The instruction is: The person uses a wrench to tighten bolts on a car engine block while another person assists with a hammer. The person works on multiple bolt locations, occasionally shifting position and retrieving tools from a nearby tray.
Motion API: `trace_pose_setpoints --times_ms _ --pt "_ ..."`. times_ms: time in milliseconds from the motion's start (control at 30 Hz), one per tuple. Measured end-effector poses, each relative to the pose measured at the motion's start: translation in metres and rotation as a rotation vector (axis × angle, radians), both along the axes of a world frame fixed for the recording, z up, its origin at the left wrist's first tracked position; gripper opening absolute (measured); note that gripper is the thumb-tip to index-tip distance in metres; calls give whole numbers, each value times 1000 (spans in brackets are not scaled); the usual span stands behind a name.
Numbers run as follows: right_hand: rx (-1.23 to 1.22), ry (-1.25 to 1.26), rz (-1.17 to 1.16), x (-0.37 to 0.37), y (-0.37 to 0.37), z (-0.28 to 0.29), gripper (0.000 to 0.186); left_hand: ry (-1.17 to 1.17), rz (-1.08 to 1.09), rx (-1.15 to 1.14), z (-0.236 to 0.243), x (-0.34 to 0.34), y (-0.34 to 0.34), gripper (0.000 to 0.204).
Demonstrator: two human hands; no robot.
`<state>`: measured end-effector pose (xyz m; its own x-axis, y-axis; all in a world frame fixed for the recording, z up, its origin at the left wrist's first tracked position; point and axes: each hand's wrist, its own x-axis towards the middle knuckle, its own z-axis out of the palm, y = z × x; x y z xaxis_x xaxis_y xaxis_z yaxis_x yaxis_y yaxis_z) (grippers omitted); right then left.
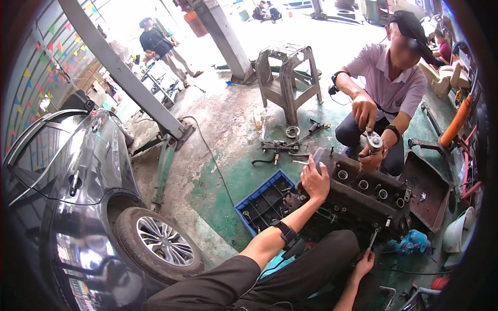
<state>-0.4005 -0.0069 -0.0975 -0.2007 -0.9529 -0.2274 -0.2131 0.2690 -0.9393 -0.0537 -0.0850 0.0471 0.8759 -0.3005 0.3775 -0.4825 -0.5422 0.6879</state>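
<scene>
Head view: left hand [315, 182] is loosely spread at the engine [346, 198]; right hand [364, 263] grips a wrench [373, 238], which could slip if poorly seated.

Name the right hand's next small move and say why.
Perhaps give the wrench a slight turn: the right hand grips its lower end, its upper end appears to meet the engine, the left hand is at the engine's left end.

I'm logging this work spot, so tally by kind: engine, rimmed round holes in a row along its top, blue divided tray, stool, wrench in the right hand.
Engine: 1
Rimmed round holes: 4
Blue divided tray: 1
Stool: 1
Wrench in right hand: 1
Total: 8
</scene>
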Motion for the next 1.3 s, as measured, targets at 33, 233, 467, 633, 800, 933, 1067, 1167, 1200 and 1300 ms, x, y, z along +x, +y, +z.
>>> trace_pose_setpoints --times_ms 33,233,467,633,800,933,1067,1167,1200,1300 --pt "1 -10 -4 2 1 -1 32 -8 2 6 -1 -1 -2 52" --pt "-12 12 -19 7 3 6 30 -216 -31 180 -10 -5 -3 52" --pt "-185 177 162 -29 -24 43 29 -216 -20 160 -10 -4 -1 53" --pt "-119 370 359 -34 -63 113 19 -320 -44 212 -5 7 7 60" --pt "-87 332 199 -39 -51 116 30 -410 -127 310 -16 22 8 60" --pt "-22 60 -29 -23 -18 82 28 -285 -172 248 -12 8 11 60" --pt "76 -50 -115 5 16 69 31 -234 -196 220 -1 4 16 60" --pt "75 -112 -138 20 19 65 32 -211 -182 249 -2 5 15 61" --pt "87 -70 -152 25 17 63 32 -207 -185 246 -3 6 14 61" --pt "64 -61 -204 34 16 63 32 -217 -185 233 -7 8 13 61"
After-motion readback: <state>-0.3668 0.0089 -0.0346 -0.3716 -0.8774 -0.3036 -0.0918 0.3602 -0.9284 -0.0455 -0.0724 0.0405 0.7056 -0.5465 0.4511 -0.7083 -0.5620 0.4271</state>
